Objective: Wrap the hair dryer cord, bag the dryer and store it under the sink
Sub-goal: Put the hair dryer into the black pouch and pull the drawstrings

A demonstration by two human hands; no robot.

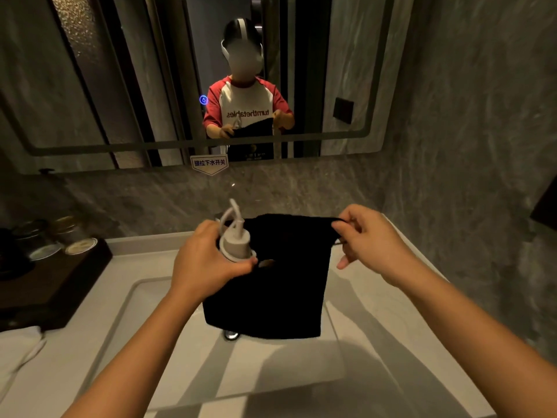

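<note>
L hand [208, 260] grips smooth white dryer [236, 244] w/ cord; R hand [366, 236] pinches limp black cloth bag [280, 285] — over sink [376, 315].

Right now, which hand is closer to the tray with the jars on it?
Left. The left hand holds the dryer's grey end at the black bag, on the side toward the dark tray. The right hand pinches the bag's far corner, farther away.

The bag [271, 282] hangs over the sink [168, 342], held between the left hand [205, 260], which also grips the dryer handle [236, 242], and the right hand [367, 236]. A tray of jars [45, 282] sits on the surface [391, 342] at left, the mirror [120, 70] behind.
</note>
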